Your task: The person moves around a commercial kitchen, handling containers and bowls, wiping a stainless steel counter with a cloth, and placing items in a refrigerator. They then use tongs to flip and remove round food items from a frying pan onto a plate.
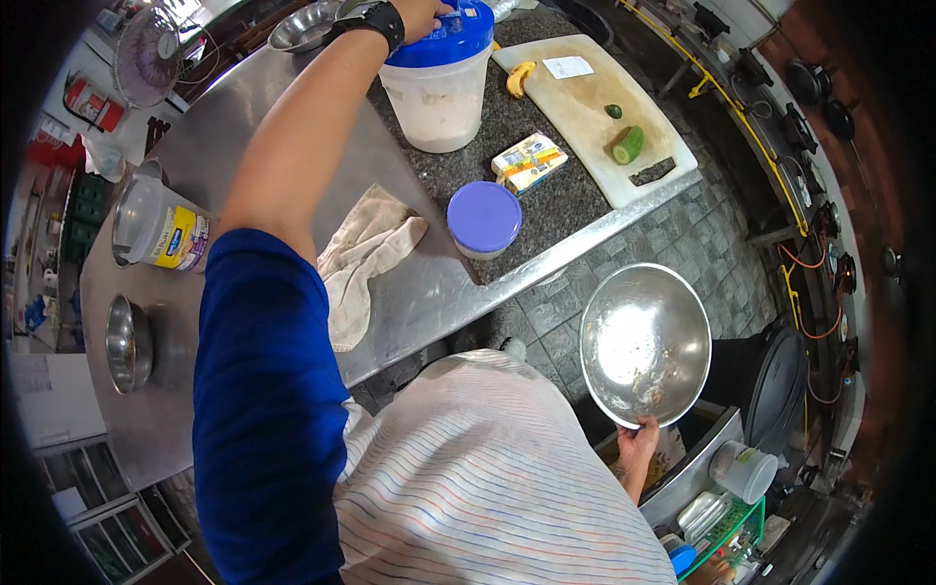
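My left hand (423, 20), below a black wristwatch (369, 28), is on the blue lid (457, 40) of a tall translucent plastic bucket (437, 102). The picture's upper edge cuts off part of that hand, so its grip is unclear. White contents show low in the bucket. Off to the right, my right hand (640, 441) grips the rim of a large stainless steel bowl (647, 344). The bowl is tilted, its inside facing me, with some residue near the lower rim. A small tub with a purple lid (484, 217) and a wrapped packet (529, 162) sit near the bucket.
A white cutting board (585, 95) bears a cut cucumber (628, 145), a green end piece (613, 111) and a paper slip (568, 67); a banana (521, 79) is at its edge. A cloth (373, 256), plastic tub (164, 227) and steel bowl (129, 344) stand leftward.
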`<action>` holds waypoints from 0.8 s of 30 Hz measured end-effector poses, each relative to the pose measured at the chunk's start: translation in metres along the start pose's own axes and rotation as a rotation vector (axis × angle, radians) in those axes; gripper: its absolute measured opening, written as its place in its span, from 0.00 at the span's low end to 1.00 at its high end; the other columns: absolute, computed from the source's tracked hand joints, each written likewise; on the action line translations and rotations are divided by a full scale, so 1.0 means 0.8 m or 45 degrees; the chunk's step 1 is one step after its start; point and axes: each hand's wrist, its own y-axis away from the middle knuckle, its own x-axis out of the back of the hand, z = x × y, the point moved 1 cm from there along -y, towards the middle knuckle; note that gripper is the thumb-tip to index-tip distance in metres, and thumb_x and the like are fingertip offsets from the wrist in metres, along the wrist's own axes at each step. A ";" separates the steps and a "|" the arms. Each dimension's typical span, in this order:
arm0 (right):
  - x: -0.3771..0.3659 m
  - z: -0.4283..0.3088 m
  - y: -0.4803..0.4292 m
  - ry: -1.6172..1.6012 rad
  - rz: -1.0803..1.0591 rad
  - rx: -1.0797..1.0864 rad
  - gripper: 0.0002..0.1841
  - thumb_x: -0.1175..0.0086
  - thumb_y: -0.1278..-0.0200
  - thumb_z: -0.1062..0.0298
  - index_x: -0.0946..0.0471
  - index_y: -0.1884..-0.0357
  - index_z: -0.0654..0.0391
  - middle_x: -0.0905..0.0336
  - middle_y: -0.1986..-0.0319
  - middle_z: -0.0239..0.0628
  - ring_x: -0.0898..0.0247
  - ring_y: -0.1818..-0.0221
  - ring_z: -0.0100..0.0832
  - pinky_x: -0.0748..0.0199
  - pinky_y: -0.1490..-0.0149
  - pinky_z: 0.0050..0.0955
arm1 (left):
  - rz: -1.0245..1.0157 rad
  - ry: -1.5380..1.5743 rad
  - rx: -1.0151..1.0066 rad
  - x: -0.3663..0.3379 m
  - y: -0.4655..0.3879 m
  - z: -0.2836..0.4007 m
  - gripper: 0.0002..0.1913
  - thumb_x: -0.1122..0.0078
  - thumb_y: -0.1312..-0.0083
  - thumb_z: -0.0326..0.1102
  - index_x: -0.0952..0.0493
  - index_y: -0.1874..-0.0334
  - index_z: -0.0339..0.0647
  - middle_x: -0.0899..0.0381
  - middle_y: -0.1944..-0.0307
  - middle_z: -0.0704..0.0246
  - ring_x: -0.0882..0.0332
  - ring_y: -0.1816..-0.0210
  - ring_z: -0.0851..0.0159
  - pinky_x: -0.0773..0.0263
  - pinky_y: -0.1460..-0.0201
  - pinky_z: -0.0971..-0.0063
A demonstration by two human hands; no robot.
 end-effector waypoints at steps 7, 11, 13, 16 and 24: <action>0.010 0.007 -0.008 0.044 -0.010 0.021 0.19 0.58 0.56 0.78 0.35 0.56 0.67 0.30 0.60 0.45 0.28 0.61 0.43 0.23 0.60 0.47 | 0.080 0.082 -0.063 -0.023 0.009 -0.004 0.11 0.48 0.43 0.40 0.20 0.59 0.58 0.21 0.71 0.59 0.23 0.68 0.52 0.29 0.64 0.59; 0.012 0.015 -0.017 0.031 -0.002 -0.024 0.22 0.58 0.58 0.78 0.35 0.54 0.67 0.31 0.59 0.45 0.29 0.59 0.45 0.24 0.57 0.52 | 0.051 0.038 0.040 0.001 0.018 0.014 0.12 0.46 0.43 0.42 0.20 0.59 0.51 0.21 0.71 0.56 0.23 0.67 0.51 0.29 0.61 0.61; 0.009 0.018 -0.018 0.010 -0.022 -0.051 0.23 0.58 0.58 0.78 0.36 0.53 0.67 0.31 0.58 0.46 0.29 0.59 0.47 0.24 0.56 0.54 | 0.574 0.261 -0.103 0.024 0.031 0.034 0.13 0.44 0.44 0.42 0.20 0.60 0.47 0.21 0.70 0.56 0.23 0.67 0.49 0.29 0.60 0.60; 0.005 0.021 -0.017 0.012 -0.049 -0.084 0.23 0.58 0.59 0.78 0.36 0.53 0.67 0.31 0.58 0.46 0.29 0.59 0.48 0.25 0.56 0.55 | 0.445 0.183 -0.089 0.031 0.059 0.064 0.20 0.39 0.47 0.43 0.25 0.52 0.49 0.23 0.61 0.60 0.25 0.59 0.53 0.30 0.56 0.59; -0.005 0.019 -0.013 0.097 -0.073 -0.067 0.20 0.58 0.57 0.77 0.35 0.56 0.67 0.30 0.62 0.44 0.28 0.64 0.43 0.23 0.64 0.44 | 0.425 0.243 0.020 0.008 0.126 -0.008 0.31 0.33 0.53 0.42 0.31 0.45 0.46 0.26 0.55 0.62 0.30 0.49 0.54 0.35 0.47 0.60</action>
